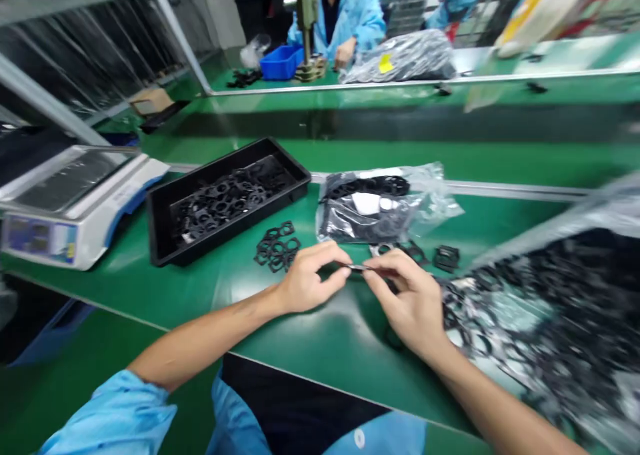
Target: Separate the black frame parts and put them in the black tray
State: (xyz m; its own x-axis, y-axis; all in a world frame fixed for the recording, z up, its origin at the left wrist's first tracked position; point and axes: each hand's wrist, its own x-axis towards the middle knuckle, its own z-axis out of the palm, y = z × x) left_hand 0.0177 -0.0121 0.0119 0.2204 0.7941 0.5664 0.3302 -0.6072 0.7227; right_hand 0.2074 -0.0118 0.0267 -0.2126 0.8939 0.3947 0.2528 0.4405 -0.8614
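My left hand and my right hand meet over the green table, both pinched on one small thin black part held between their fingertips. Just left of my left hand lies a small heap of black square gaskets. A black tray further left holds many more of the same gaskets. At the right a big clear bag of black gaskets spreads beside my right hand. A smaller clear bag of black parts lies just beyond both hands.
A white weighing scale stands at the left. A few loose black parts lie past my right hand. Across the conveyor, a person in a blue coat works beside a blue bin and a filled bag.
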